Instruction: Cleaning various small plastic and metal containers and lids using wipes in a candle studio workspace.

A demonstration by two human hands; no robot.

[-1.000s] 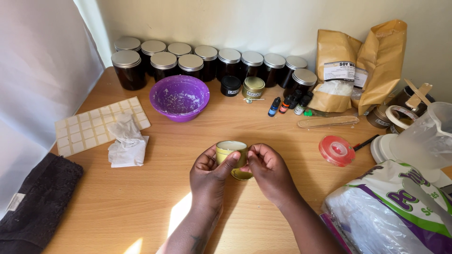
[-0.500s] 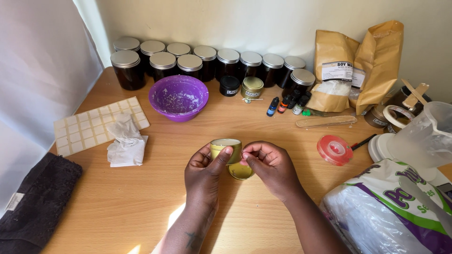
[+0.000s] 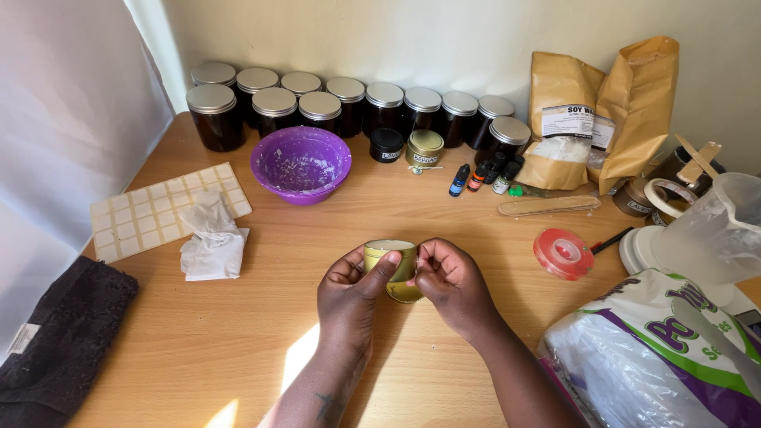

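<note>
A small yellow-gold tin (image 3: 390, 257) filled with pale wax sits at the middle of the wooden table (image 3: 238, 349). My left hand (image 3: 353, 289) grips its left side, thumb across the front. My right hand (image 3: 452, 281) is curled against its right side, fingertips at the rim. A gold lid (image 3: 403, 292) lies under the tin, between my two hands; which hand holds it I cannot tell.
A purple bowl (image 3: 301, 162) with white residue stands behind the tin. Several dark jars (image 3: 273, 107) line the wall. A crumpled tissue (image 3: 212, 238), a sheet of squares (image 3: 131, 218), a dark cloth (image 3: 55, 333), a red tape roll (image 3: 564, 254), small bottles (image 3: 483, 176), brown bags (image 3: 602, 103) and a plastic bag (image 3: 666, 357) surround the spot.
My hands and the tin have shifted slightly; the tin is now more upright and the lid shows below it between my hands.
</note>
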